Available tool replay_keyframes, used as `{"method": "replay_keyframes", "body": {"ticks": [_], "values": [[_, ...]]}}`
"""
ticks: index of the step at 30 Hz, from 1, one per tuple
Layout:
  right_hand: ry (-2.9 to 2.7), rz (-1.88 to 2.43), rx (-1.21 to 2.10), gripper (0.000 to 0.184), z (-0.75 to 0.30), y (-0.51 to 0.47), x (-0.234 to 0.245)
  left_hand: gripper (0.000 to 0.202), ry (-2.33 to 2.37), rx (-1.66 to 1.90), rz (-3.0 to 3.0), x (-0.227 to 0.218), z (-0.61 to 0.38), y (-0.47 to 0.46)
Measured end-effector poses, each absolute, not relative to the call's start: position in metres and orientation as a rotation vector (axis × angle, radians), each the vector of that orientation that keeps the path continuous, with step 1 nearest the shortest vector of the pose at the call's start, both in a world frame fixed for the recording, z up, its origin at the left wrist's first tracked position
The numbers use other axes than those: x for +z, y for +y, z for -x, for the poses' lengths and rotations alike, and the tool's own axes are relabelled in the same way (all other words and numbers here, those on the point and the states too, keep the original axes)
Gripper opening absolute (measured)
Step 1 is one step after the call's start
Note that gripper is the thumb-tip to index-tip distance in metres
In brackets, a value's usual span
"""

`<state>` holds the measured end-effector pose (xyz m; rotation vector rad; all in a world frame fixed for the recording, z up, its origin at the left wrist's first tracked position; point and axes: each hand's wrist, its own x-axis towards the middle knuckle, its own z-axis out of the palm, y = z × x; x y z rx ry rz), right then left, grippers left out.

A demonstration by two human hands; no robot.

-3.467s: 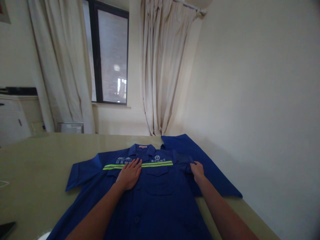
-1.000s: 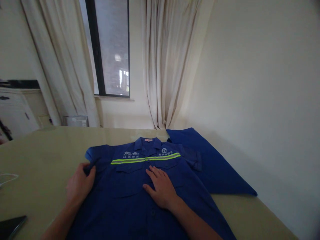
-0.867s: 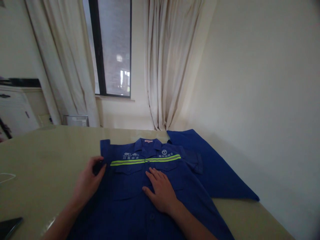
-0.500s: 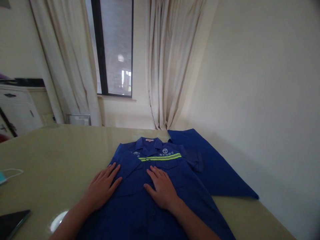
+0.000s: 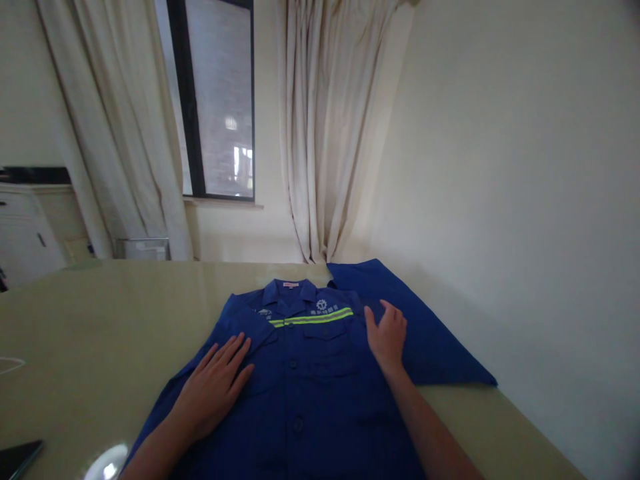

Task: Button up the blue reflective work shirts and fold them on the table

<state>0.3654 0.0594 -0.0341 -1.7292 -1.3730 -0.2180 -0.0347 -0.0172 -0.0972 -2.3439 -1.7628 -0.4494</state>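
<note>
A blue short-sleeved work shirt point(image 5: 320, 380) lies front up before me, its collar away from me and a yellow-green reflective stripe across the chest. One sleeve is folded in over the chest on the left side. My left hand point(image 5: 215, 387) rests flat on that side, open, with its fingers stretched out. At the right-hand sleeve, my right hand point(image 5: 389, 337) has its fingers curled around the fabric near the cuff, which the hand mostly hides. Beyond it, another piece of blue cloth point(image 5: 430, 333) lies spread out, partly under the shirt.
The pale green table point(image 5: 100, 333) runs up to the wall point(image 5: 525, 200) on the right. A dark flat device point(image 5: 20, 460) and a shiny round white object point(image 5: 107, 463) are at the lower left. Curtains point(image 5: 330, 133) hang beside the window point(image 5: 225, 100).
My right hand has moved from the middle of the shirt rightward to its sleeve, with the fingers now curled. The left hand stays on the shirt. The view has shifted slightly.
</note>
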Motion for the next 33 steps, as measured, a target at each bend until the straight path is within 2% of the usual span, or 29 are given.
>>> {"method": "replay_keyframes", "body": {"ticks": [4, 6, 10, 13, 19, 25, 27, 29, 33], "values": [[-1.302, 2.193, 0.145, 0.078, -0.416, 0.070, -0.040, 0.067, -1.820, -0.430, 2.399, -0.103, 0.031, -0.015], [-1.302, 2.232, 0.293, 0.076, -0.427, 0.076, -0.044, 0.066, -1.836, -0.439, 2.396, -0.103, 0.031, -0.015], [-1.230, 2.230, 0.344, 0.077, -0.434, 0.096, -0.044, 0.064, -1.848, -0.464, 2.391, -0.101, 0.033, -0.015], [-1.177, 2.174, 0.367, 0.075, -0.435, 0.110, -0.041, 0.062, -1.840, -0.490, 2.382, -0.100, 0.034, -0.015], [-1.170, 1.900, 0.310, 0.043, -0.432, 0.116, -0.035, 0.060, -1.829, -0.510, 2.349, -0.101, 0.036, -0.017], [-1.417, 1.592, 0.217, 0.034, -0.400, 0.107, 0.009, 0.060, -1.818, -0.488, 2.366, -0.102, 0.039, -0.019], [-1.630, 1.433, 0.289, 0.034, -0.381, 0.100, 0.029, 0.060, -1.802, -0.505, 2.365, -0.102, 0.040, -0.020], [-1.786, 1.299, 0.350, 0.041, -0.364, 0.093, 0.042, 0.059, -1.792, -0.514, 2.362, -0.102, 0.041, -0.020], [-1.935, 1.336, 0.207, 0.050, -0.340, 0.087, 0.027, 0.060, -1.788, -0.508, 2.320, -0.100, 0.039, -0.023]]}}
